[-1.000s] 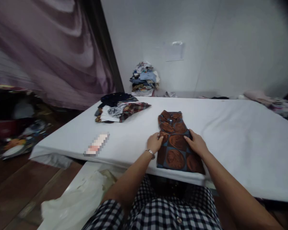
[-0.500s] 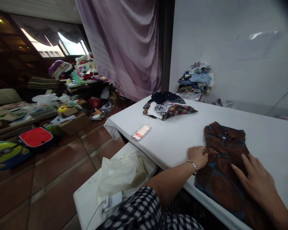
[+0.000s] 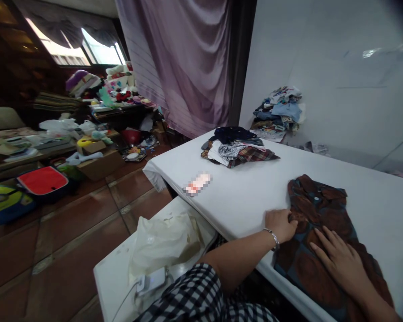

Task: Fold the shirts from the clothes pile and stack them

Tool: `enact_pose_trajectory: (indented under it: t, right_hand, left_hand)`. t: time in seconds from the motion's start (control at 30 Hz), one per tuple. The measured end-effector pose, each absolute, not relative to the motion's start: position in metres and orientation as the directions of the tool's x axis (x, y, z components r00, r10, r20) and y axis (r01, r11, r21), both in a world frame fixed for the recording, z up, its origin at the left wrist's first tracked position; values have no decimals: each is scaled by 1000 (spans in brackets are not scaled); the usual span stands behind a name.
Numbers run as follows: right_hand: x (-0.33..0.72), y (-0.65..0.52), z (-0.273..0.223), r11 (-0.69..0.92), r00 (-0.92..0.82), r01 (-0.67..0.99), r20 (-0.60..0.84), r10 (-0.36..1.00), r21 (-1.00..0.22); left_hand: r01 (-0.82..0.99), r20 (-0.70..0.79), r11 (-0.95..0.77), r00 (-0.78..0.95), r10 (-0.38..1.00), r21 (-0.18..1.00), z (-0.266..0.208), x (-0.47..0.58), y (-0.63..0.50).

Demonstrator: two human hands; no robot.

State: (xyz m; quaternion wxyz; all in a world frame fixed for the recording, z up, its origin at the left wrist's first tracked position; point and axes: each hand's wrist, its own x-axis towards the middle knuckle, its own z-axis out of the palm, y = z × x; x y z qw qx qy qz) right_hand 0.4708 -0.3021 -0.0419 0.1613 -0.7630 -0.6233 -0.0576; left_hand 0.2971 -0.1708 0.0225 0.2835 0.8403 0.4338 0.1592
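Observation:
A brown and dark blue patterned shirt (image 3: pixel 310 264), with a collar and a pale button at its top, lies folded inward on the white-covered table (image 3: pixel 242 197). My left hand (image 3: pixel 280 226), a silver bracelet at its wrist, is closed on the shirt's left edge below the collar. Flat on the middle of the shirt rests my right hand (image 3: pixel 342 259), its fingers stretched out. The shirt's lower end runs past the table's near edge toward the bottom of the view.
A pile of folded clothes (image 3: pixel 238 147) lies at the table's far left, with a blurred-out phone-like object (image 3: pixel 198 184) nearer. Left and lower, a white bench (image 3: pixel 110 273) holds a cream bag (image 3: pixel 164 243) and a corded white device (image 3: pixel 152 281). More clothes (image 3: pixel 280 112) are stacked by the wall.
My right hand has moved left across the shirt and now lies flat near my left hand. My left hand keeps its hold on the edge. The view has shifted slightly.

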Motion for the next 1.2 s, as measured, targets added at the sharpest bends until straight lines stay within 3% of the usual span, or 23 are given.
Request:
enact_pose_trajectory:
  t: [0.17, 0.33, 0.47, 0.63, 0.73, 0.87, 1.0, 1.2]
  right_hand:
    - [459, -299, -9, -224, 274, 940, 174, 946, -258]
    - [446, -307, 22, -304, 354, 897, 111, 929, -320]
    - [438, -312, 27, -278, 325, 881, 61, 944, -383]
    - [453, -334, 32, -233, 366, 857, 225, 903, -459]
    - [468, -370, 31, -165, 341, 864, 311, 887, -475]
    - [476, -424, 28, -113, 268, 873, 272, 924, -475]
    - [462, -455, 28, -71, 176, 872, 174, 969, -484]
    - [449, -455, 28, -50, 97, 870, 72, 993, -490]
  left_hand:
    - [644, 33, -517, 608, 793, 564, 32, 296, -167]
    - [643, -29, -455, 596, 803, 616, 40, 298, -162]
    - [625, 6, -470, 597, 802, 624, 38, 298, -160]
    - [508, 63, -462, 621, 782, 727, 35, 278, -153]
    - [413, 196, -613, 700, 687, 674, 36, 246, -154]
    - [214, 351, -844, 839, 417, 492, 37, 197, -166]
    - [21, 302, -927, 943, 143, 374, 36, 171, -181]
    - [-8, 256, -942, 963, 83, 335, 30, 180, -190]
